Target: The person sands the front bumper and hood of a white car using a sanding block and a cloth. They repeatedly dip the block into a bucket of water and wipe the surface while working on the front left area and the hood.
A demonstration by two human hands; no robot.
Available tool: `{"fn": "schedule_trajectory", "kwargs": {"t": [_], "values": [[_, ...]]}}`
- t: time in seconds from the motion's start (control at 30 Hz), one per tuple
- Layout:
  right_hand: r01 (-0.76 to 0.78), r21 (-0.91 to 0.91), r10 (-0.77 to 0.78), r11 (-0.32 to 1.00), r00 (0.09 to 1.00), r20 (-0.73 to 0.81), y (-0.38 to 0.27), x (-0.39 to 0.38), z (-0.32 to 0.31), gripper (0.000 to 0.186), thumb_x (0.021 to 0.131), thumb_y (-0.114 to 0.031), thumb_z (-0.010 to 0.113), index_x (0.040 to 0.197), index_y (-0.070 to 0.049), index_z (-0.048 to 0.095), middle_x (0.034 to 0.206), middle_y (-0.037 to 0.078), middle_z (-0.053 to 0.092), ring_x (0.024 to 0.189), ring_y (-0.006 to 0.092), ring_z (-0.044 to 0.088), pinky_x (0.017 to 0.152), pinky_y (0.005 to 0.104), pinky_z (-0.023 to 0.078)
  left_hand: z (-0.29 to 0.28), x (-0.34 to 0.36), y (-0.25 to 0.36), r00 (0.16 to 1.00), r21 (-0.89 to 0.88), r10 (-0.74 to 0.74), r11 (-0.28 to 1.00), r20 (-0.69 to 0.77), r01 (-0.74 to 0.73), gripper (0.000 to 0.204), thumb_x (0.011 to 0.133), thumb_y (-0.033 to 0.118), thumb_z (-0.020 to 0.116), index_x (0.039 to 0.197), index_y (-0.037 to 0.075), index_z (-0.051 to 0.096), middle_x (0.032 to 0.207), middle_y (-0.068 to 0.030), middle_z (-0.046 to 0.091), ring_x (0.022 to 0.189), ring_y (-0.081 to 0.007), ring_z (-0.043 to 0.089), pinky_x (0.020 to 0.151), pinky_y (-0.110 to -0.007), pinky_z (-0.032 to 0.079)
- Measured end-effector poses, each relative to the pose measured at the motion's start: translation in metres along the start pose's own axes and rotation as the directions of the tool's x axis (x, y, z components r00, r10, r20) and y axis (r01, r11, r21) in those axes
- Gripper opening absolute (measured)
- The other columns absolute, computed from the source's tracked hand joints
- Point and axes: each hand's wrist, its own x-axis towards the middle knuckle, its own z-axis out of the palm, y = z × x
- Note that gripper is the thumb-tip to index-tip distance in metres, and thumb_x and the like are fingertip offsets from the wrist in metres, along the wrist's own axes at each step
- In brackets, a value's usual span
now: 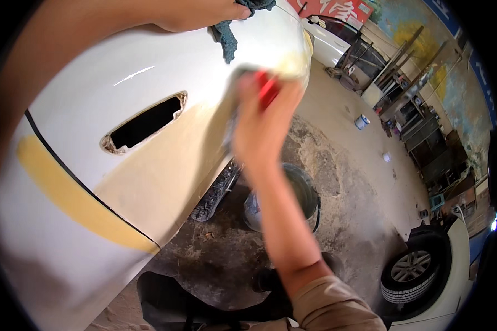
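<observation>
A white car body panel [165, 60] with beige and yellow smoothed patches [49, 182] fills the left side. An oblong cut-out [146, 121] with rough edges opens in it. At the top, my left hand [204, 14] is closed on a dark teal cloth [226, 41], which hangs down against the panel. My right hand [268, 121], smeared by motion, grips what looks like a red sanding block [267, 88] with a dark edge. The block lies against the panel near its right edge, by a yellowish patch; its underside is hidden.
A bucket [301, 187] stands on the stained floor below my right forearm, beside a dark tyre [218, 193] under the panel. Another vehicle's wheel [411, 267] is at lower right. A paint can [361, 122] sits farther off, before scrap parts [419, 132] along the wall.
</observation>
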Motion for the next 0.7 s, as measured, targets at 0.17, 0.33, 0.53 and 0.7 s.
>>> {"fn": "schedule_trajectory", "kwargs": {"t": [0.17, 0.33, 0.53, 0.7], "values": [[-0.292, -0.002, 0.291, 0.956, 0.954, -0.071, 0.045, 0.092, -0.005, 0.043, 0.104, -0.036, 0.064, 0.119, 0.001, 0.050, 0.125, 0.030, 0.052, 0.108, 0.0463, 0.062, 0.096, 0.0532, 0.050, -0.005, 0.005, 0.007, 0.999, -0.014, -0.034, 0.999, 0.025, 0.034, 0.036, 0.103, 0.034, 0.058, 0.114, 0.000, 0.065, 0.119, -0.0177, 0.066, 0.116, -0.0343, 0.063, 0.098, -0.048, 0.049], [-0.027, 0.097, 0.031, 0.995, 0.999, -0.040, -0.054, -0.078, 0.000, 0.048, 0.102, -0.029, 0.067, 0.123, 0.010, 0.048, 0.120, 0.032, 0.051, 0.114, 0.0486, 0.049, 0.097, 0.0575, 0.042, 0.001, 0.000, 0.006, 0.999, 0.005, 0.011, 1.000, -0.049, -0.011, 0.036, 0.102, 0.033, 0.059, 0.113, 0.000, 0.066, 0.119, -0.0189, 0.067, 0.115, -0.0344, 0.064, 0.096, -0.047, 0.051], [-0.052, 0.084, 0.055, 0.995, 0.998, -0.034, -0.033, -0.019, 0.005, 0.043, 0.101, -0.029, 0.069, 0.120, 0.004, 0.047, 0.120, 0.028, 0.050, 0.107, 0.0450, 0.055, 0.092, 0.0540, 0.046, 0.001, -0.008, 0.004, 0.996, 0.044, 0.058, 0.997, -0.064, -0.055, 0.035, 0.102, 0.032, 0.058, 0.109, -0.001, 0.067, 0.113, -0.0177, 0.069, 0.114, -0.0346, 0.064, 0.094, -0.047, 0.052], [-0.204, 0.091, 0.211, 0.975, 0.974, -0.082, -0.015, 0.029, 0.005, 0.043, 0.102, -0.030, 0.069, 0.122, 0.002, 0.049, 0.122, 0.028, 0.051, 0.103, 0.0420, 0.058, 0.094, 0.0518, 0.047, 0.005, 0.004, -0.004, 0.999, 0.014, 0.053, 0.998, -0.002, -0.053, 0.036, 0.101, 0.032, 0.057, 0.109, -0.001, 0.067, 0.115, -0.0178, 0.069, 0.115, -0.0350, 0.064, 0.097, -0.047, 0.051]]}}
